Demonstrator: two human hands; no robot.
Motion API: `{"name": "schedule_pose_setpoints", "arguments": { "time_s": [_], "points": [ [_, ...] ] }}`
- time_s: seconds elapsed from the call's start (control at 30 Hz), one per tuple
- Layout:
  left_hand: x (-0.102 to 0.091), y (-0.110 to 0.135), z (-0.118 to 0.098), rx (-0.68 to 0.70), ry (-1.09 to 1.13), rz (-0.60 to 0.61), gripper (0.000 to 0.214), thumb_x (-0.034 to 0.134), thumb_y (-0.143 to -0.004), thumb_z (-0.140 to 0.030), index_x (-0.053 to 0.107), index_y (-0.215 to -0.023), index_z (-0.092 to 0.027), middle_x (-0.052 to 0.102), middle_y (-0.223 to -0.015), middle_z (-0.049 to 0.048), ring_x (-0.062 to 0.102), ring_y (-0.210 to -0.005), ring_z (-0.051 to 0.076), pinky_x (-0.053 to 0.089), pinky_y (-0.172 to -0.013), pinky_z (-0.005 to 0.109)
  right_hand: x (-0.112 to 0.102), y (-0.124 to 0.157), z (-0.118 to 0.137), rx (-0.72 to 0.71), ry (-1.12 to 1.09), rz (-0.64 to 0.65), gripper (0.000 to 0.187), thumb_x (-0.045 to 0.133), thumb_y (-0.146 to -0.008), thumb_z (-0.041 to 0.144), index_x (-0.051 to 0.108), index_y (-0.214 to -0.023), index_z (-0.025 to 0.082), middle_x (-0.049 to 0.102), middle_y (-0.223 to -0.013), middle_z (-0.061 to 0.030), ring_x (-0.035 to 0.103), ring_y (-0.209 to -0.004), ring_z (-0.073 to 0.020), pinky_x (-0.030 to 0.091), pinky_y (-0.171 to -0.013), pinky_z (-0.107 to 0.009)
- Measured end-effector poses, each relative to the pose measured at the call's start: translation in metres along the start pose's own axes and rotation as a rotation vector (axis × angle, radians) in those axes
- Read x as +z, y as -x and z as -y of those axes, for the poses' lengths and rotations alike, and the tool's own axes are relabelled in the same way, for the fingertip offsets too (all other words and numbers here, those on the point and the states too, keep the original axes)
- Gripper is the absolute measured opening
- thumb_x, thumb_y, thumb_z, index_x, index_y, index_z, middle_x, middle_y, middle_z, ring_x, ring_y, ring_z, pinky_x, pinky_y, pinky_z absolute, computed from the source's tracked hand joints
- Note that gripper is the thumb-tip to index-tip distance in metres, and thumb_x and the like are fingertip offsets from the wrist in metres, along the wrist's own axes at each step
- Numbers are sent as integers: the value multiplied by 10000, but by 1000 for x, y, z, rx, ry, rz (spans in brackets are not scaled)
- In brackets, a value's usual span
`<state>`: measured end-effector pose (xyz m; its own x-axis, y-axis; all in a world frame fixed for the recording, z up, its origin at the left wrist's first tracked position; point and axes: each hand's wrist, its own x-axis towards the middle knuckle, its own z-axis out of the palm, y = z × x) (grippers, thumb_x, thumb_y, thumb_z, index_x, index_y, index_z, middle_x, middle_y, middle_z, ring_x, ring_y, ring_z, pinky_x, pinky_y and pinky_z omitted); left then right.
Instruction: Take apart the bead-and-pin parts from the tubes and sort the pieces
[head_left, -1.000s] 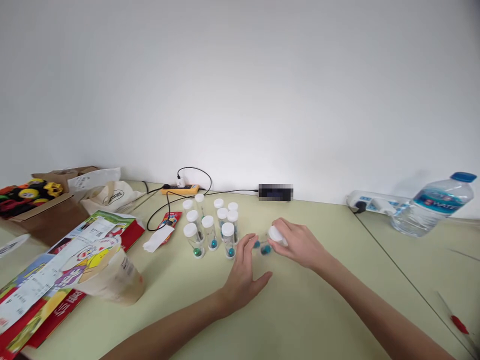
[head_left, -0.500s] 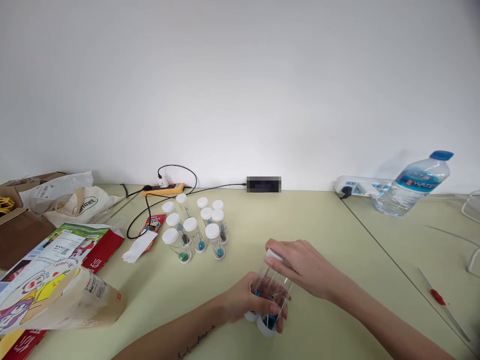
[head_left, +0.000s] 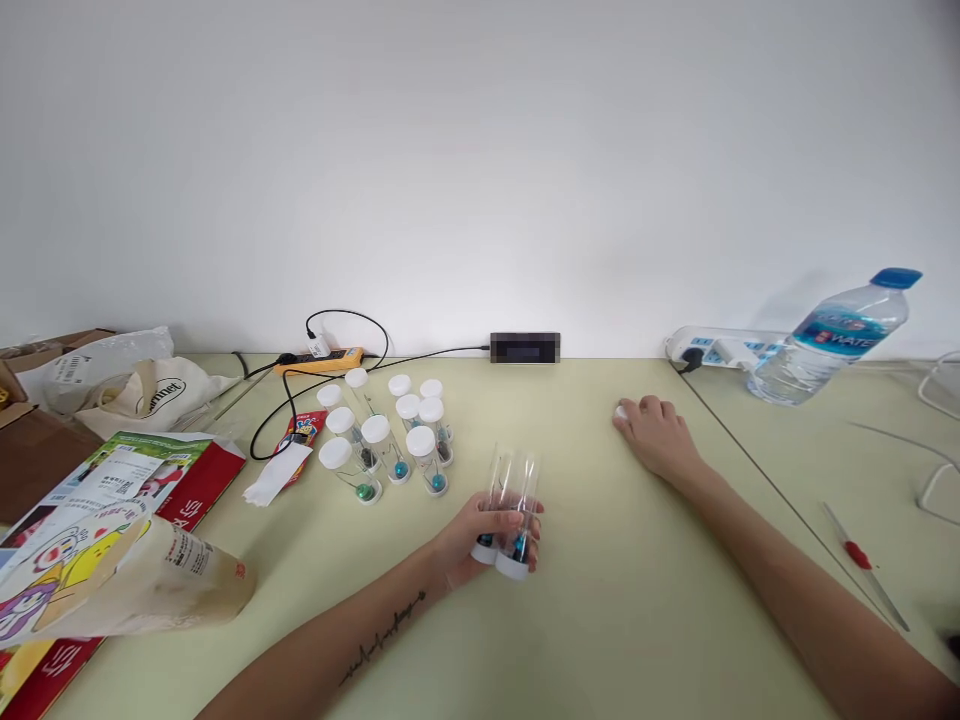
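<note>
Tubes [head_left: 526, 488], a pair, clamped in your left hand's [head_left: 466, 537] fingers, lower centre of frame, tops open! Your right hand's [head_left: 658, 438] fingers curl, right of centre, on perhaps a cap [head_left: 621, 412], mostly hidden. Uncapping, seemingly; next calls for releasing it.

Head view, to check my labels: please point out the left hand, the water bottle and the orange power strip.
Left hand [head_left: 466, 530], head view: on the middle of the hand.
Water bottle [head_left: 838, 332], head view: on its label.
Orange power strip [head_left: 322, 367], head view: on its front edge.

Two clear white-based tubes [head_left: 526, 486], close together
</note>
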<state>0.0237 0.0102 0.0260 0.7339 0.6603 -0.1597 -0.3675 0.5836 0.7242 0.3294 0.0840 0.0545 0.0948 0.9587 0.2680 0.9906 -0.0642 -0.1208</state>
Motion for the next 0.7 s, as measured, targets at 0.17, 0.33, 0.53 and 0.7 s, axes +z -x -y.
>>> {"name": "schedule_pose_setpoints", "arguments": {
  "time_s": [0.17, 0.33, 0.53, 0.7],
  "points": [
    [-3, 0, -2, -23, 31, -23, 326, 648, -765, -257, 619, -1038, -82, 587, -839, 78, 620, -677, 159, 510, -633, 317, -4, 3, 14, -46, -70, 49, 478, 269, -925, 461, 513, -1224, 178, 452, -1285, -202, 388, -1199, -369, 321, -903, -589],
    [-7, 1, -3, -78, 5, 38, 349, 659, -750, -279, 622, -1034, -81, 609, -842, 91, 630, -663, 170, 511, -636, 329, -57, 19, 63, -387, -806, 691, 518, 221, -949, 533, 540, -1189, 203, 636, -842, -64, 589, -679, -154, 459, -643, -280],
    [-2, 6, -17, -215, -238, 52, 364, 709, -689, -291, 632, -980, -86, 641, -842, 102, 642, -626, 181, 514, -619, 327, -56, 39, 89, -418, -956, 1304, 489, 461, -877, 548, 592, -1162, 173, 626, -648, -16, 441, -404, -59, 340, -417, -190],
    [5, 11, -41, -293, -477, 17, 371, 735, -644, -313, 634, -932, -102, 651, -842, 85, 621, -607, 158, 492, -589, 282, -37, 41, 88, -452, -1111, 1391, 452, 538, -853, 497, 628, -1119, 143, 649, -670, -27, 508, -445, -67, 302, -402, -178]
  ]
}}
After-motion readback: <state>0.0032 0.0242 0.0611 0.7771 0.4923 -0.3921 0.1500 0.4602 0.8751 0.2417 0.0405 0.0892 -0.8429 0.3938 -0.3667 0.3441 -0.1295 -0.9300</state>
